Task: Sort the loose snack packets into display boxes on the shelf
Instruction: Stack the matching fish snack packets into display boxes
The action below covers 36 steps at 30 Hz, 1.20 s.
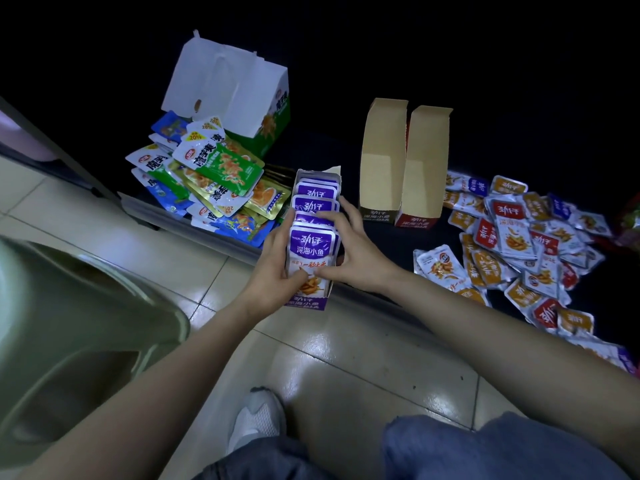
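Left hand (277, 268) and right hand (351, 252), fingers curled, clasp purple foil packets (311, 242) filling one purple cardboard display box (306, 303); two tan cardboard boxes (382, 168) stand empty beside unsorted red-and-orange packets (512, 237)

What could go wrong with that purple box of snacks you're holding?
The purple box sticks out past the shelf edge, so it might tip onto the floor if the left hand lets go. The purple packets look tightly packed and could pop out. The right hand is near the empty boxes and might knock them over.
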Motion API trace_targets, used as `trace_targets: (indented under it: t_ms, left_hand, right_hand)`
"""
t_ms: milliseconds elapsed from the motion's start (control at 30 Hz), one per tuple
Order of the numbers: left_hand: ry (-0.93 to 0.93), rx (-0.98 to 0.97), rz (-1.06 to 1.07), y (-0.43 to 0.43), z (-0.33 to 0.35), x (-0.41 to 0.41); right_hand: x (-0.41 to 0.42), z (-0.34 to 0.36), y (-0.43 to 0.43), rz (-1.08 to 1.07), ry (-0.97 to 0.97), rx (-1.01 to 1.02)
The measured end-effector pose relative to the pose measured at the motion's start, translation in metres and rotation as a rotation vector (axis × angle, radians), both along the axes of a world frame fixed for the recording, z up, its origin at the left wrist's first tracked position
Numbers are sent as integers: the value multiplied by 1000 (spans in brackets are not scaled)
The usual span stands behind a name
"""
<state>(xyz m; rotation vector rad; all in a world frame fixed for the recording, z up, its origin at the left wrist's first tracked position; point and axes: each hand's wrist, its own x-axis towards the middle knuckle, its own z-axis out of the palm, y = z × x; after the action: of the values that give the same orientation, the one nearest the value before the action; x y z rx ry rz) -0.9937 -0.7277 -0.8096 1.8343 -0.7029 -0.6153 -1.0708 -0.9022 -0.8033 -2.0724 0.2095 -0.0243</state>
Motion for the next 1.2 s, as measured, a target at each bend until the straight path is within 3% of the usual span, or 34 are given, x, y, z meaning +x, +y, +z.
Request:
trace_targets:
  t_ms: [367,433,533,633,767,933,1067,1133,1200]
  left_hand:
    - [-225,54,106,-6,11,1]
    - [-361,53,170,-9,18,-1]
    - [-711,19,226,-32,39,-7]
    - [-863,-74,90,-83,60,-20]
    - [-657,-45,-321,-156,47,-45]
    - [-533,455,-741,-214,-3,-77]
    - [-556,609,-823,-227,-27,-96]
    - [-591,577,-773,-230,-33,-99]
    - [-643,454,-688,-234,-35,-98]
  right_hand:
    - [-5,1,-6,-11,47,63]
    - [-12,2,-12,-30,-11,35]
    - [-24,11,-31,-127,-123,32]
    - [-44,17,-67,-284,-147,52]
    - [-97,14,-122,-473,-38,46]
    - [-172,-16,-169,-661,228,-282]
    - [-209,-41,-175,-533,535,-455]
    - [-216,-47,-177,-499,490,-521]
    - [-214,-44,-184,-578,309,-496]
